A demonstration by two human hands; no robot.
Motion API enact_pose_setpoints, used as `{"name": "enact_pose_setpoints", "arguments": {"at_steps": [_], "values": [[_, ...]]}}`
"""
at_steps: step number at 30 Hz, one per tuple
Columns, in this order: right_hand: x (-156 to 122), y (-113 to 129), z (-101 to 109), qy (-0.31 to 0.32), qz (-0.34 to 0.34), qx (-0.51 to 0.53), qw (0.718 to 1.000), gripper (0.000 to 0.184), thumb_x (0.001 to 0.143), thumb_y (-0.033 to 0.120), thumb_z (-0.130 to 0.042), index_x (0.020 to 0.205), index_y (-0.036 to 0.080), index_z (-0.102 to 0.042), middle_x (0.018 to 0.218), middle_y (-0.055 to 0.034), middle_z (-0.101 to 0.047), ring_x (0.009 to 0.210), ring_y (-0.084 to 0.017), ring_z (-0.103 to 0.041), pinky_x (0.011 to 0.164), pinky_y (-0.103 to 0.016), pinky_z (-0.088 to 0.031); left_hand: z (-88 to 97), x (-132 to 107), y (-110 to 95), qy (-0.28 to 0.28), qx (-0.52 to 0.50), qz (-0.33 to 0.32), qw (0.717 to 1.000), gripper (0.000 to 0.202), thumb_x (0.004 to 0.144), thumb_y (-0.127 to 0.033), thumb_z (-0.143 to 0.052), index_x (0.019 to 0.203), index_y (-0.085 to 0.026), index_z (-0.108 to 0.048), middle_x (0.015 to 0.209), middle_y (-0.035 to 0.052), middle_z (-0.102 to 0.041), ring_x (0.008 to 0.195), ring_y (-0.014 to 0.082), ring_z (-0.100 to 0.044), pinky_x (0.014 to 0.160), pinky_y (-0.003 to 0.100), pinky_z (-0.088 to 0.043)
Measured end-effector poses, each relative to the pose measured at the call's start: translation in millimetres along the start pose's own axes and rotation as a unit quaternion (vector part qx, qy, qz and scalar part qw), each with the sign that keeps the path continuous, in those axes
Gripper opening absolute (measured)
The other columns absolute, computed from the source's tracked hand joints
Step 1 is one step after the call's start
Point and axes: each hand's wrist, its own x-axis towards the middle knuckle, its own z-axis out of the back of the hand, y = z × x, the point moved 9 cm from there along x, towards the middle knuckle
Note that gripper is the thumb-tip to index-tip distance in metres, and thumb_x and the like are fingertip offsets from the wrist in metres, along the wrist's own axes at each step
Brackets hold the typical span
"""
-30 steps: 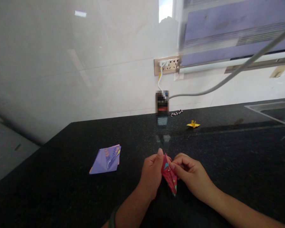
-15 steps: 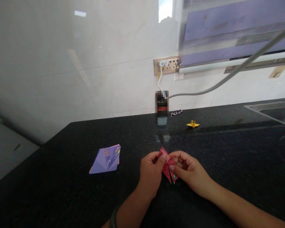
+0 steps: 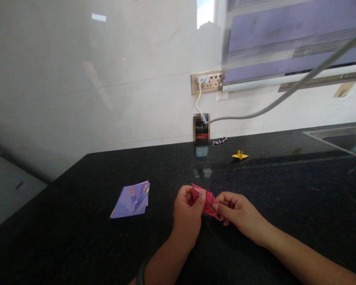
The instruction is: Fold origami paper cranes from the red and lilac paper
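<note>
A dark, speckled counter (image 3: 77, 245) runs along a pale, glossy wall (image 3: 136, 51). Above the near part of the counter, around the middle, is a piece of red folded paper (image 3: 210, 198), slanted, with one point toward the wall and another toward the right fingers. The left hand (image 3: 188, 213) grips its left side, thumb pressed on top; the right hand (image 3: 235, 208) pinches the lower right part between thumb and curled fingers. The finer creases are too small to make out with confidence. A dark band (image 3: 141, 273) circles the left wrist. Left of the hands lies purple folded paper (image 3: 130, 202) with a pink edge showing beneath it. Farther back, to the right, sits a yellow paper bird (image 3: 240, 155); near it, a beaded strand (image 3: 219, 141) lies beside a blurred-out dark box (image 3: 201, 130) standing against the wall, below a socket panel (image 3: 213, 81).
</note>
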Motion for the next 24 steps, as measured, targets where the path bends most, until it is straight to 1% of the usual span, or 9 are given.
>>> {"name": "enact_pose_setpoints", "arguments": {"at_steps": [3,5,6,8,10,12,15,18,24], "values": [[2,3,9,-0.034,0.026,-0.016,0.999,0.022,0.074,0.036,-0.054,0.069,0.016,-0.052,0.053,0.0051,-0.048,0.042,-0.006,-0.041,0.041,-0.018,-0.036,2.9,-2,0,-0.027,-0.033,0.011,0.999,0.039,0.069,-0.017,-0.059,0.101,-0.02,-0.038,0.067,-0.0027,-0.056,0.059,0.0104,-0.054,0.058,0.022,-0.042],[2,10,15,-0.047,0.058,-0.043,0.996,0.019,0.075,0.034,-0.053,0.073,0.015,-0.054,0.055,0.0045,-0.048,0.044,-0.006,-0.041,0.042,-0.018,-0.036,2.7,-2,0,-0.027,-0.031,0.019,0.999,0.057,0.067,-0.015,-0.06,0.115,-0.023,-0.031,0.066,-0.0038,-0.056,0.057,0.0106,-0.054,0.057,0.023,-0.043],[1,13,17,-0.047,0.073,-0.064,0.994,0.017,0.076,0.032,-0.053,0.074,0.015,-0.055,0.055,0.004,-0.048,0.045,-0.007,-0.041,0.043,-0.018,-0.035,1.3,-1,1,-0.017,-0.022,0.027,0.999,0.058,0.066,-0.014,-0.06,0.117,-0.022,-0.033,0.066,-0.0033,-0.057,0.057,0.0108,-0.054,0.057,0.023,-0.043],[0,20,20,-0.041,0.096,-0.104,0.989,0.014,0.077,0.028,-0.052,0.074,0.015,-0.056,0.057,0.0029,-0.05,0.05,-0.008,-0.044,0.046,-0.019,-0.036,-4.8,0,6,0.027,0.002,0.053,0.998,0.043,0.066,-0.017,-0.06,0.107,-0.017,-0.048,0.068,0.0004,-0.06,0.059,0.0119,-0.055,0.058,0.024,-0.043],[-2,25,24,-0.039,0.109,-0.118,0.986,0.012,0.077,0.026,-0.053,0.074,0.015,-0.056,0.061,0.0013,-0.053,0.055,-0.009,-0.048,0.051,-0.021,-0.039,-11.3,-1,13,0.073,0.025,0.084,0.993,0.021,0.067,-0.022,-0.06,0.084,-0.011,-0.06,0.069,0.005,-0.062,0.062,0.0138,-0.056,0.06,0.025,-0.043],[-3,28,27,-0.03,0.109,-0.088,0.99,0.012,0.076,0.026,-0.054,0.077,0.015,-0.056,0.065,-0.0004,-0.056,0.059,-0.011,-0.051,0.055,-0.023,-0.041,-15.4,-3,19,0.099,0.038,0.105,0.989,0.019,0.067,-0.027,-0.06,0.071,-0.009,-0.062,0.066,0.0064,-0.062,0.062,0.0148,-0.056,0.06,0.026,-0.042],[-2,28,25,-0.007,0.092,-0.001,0.996,0.015,0.075,0.028,-0.057,0.082,0.015,-0.054,0.066,-0.0001,-0.057,0.057,-0.01,-0.052,0.053,-0.022,-0.042,-24.5,-8,23,0.132,0.017,0.125,0.983,0.019,0.066,-0.028,-0.062,0.07,-0.009,-0.061,0.062,0.0052,-0.061,0.058,0.0131,-0.055,0.057,0.025,-0.041],[-2,26,22,0.007,0.081,0.063,0.995,0.02,0.074,0.029,-0.058,0.088,0.016,-0.052,0.065,0.0023,-0.054,0.053,-0.008,-0.051,0.049,-0.021,-0.042,-37.3,-15,22,0.176,-0.031,0.138,0.974,0.021,0.068,-0.028,-0.06,0.078,-0.01,-0.059,0.061,0.0036,-0.061,0.052,0.0108,-0.054,0.052,0.023,-0.04],[0,28,21,0.008,0.094,0.075,0.993,0.023,0.077,0.032,-0.055,0.092,0.015,-0.053,0.07,-0.0003,-0.057,0.057,-0.009,-0.052,0.051,-0.022,-0.042,-35.4,-15,21,0.164,0.035,0.134,0.977,0.034,0.078,-0.041,-0.044,0.078,-0.009,-0.056,0.054,0.0025,-0.057,0.041,0.0092,-0.05,0.038,0.018,-0.034]]}}
